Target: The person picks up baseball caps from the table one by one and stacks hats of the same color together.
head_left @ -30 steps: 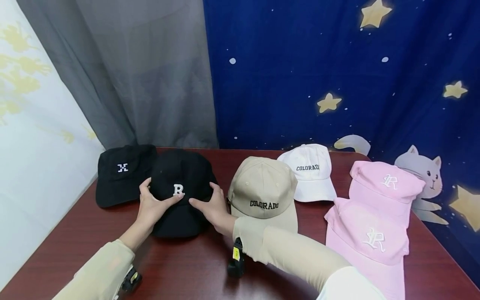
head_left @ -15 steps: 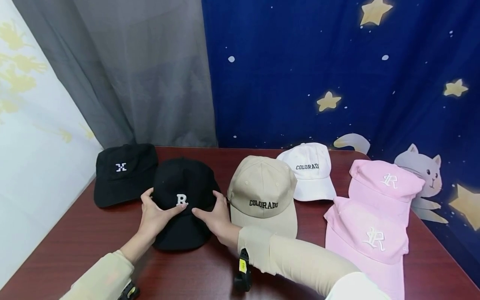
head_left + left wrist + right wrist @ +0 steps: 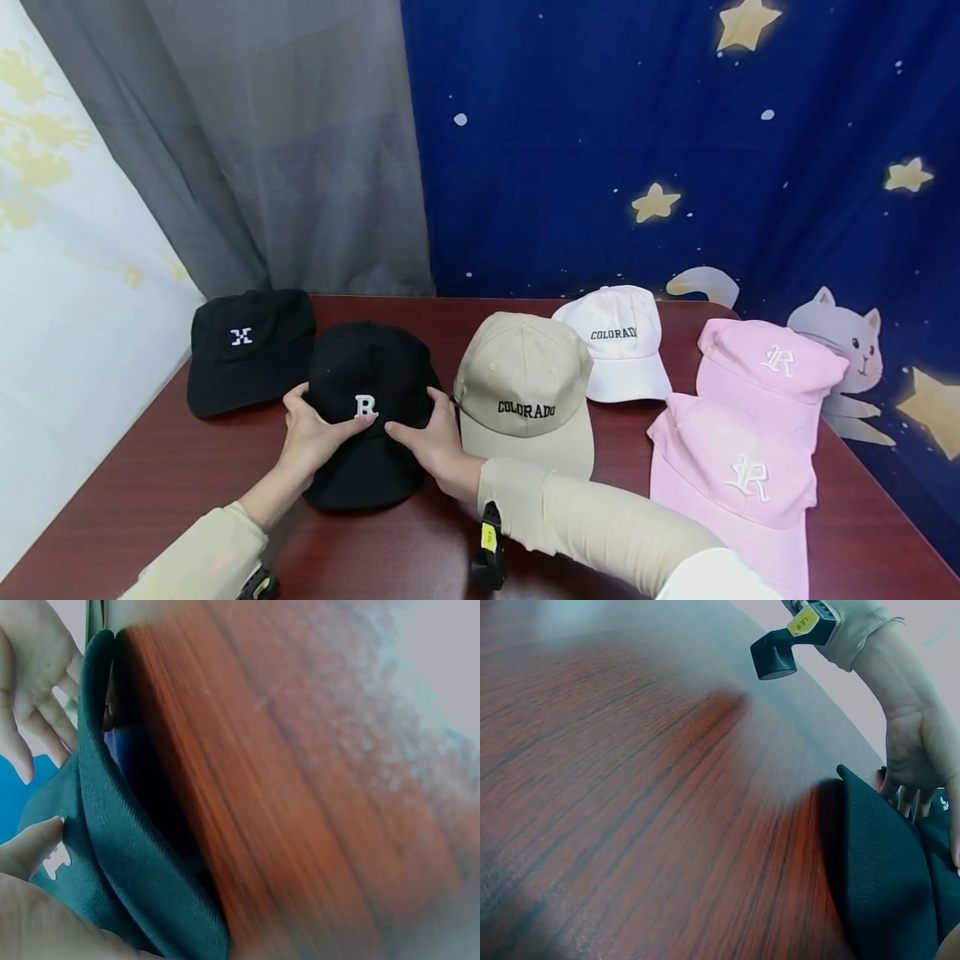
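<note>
Black R cap (image 3: 369, 375) sits on the left half of the dark red table (image 3: 375, 562), between a second black cap (image 3: 251, 358) on its left and a beige cap (image 3: 525, 367) on its right, its brim towards the near side. Both hands grasp it: the left hand (image 3: 315, 435) has its fingers around the left side of the crown, and the right hand (image 3: 437, 433) has its fingers around the right side. Each thumb lies on the front, just above the brim, the left one against the lower edge of the white R. From the left wrist, the brim arches over the wood with a dark gap beneath it. The second black cap, set slightly farther back, bears a small white emblem; whether it touches its neighbour cannot be told. The beige cap reads COLORADO in dark letters, and the right sleeve (image 3: 600, 512) passes in front of its brim. Farther back on the right, a white cap (image 3: 622, 379) with similar lettering is partly hidden behind the beige one. At the far right lie two pink caps, the near one (image 3: 731, 517) overlapping the brim of the far one (image 3: 776, 400). Beyond the table hang a grey curtain (image 3: 322, 158) and a blue starry curtain (image 3: 540, 175).
</note>
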### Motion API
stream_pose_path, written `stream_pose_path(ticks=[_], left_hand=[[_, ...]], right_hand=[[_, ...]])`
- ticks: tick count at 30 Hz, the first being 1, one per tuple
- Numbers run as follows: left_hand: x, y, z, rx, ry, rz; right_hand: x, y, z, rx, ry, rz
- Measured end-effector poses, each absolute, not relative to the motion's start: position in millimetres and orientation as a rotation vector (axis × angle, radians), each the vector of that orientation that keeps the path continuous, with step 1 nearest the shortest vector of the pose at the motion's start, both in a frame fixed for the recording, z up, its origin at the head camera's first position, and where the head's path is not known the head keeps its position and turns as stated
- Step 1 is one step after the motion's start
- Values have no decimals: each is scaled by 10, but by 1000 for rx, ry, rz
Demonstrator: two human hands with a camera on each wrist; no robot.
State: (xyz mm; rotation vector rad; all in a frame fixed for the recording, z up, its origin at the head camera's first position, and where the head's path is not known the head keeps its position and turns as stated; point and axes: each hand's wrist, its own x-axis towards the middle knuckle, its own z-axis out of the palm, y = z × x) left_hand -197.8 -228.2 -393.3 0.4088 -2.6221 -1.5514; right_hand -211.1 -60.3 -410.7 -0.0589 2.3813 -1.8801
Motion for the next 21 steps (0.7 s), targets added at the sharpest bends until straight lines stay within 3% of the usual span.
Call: stream_pose_path(ticks=[21], left_hand=[[-1963,-2294,-3909,437,-2715,-1539]], right_hand=[[-2084,-586,-4111,-14,2386,-1890]])
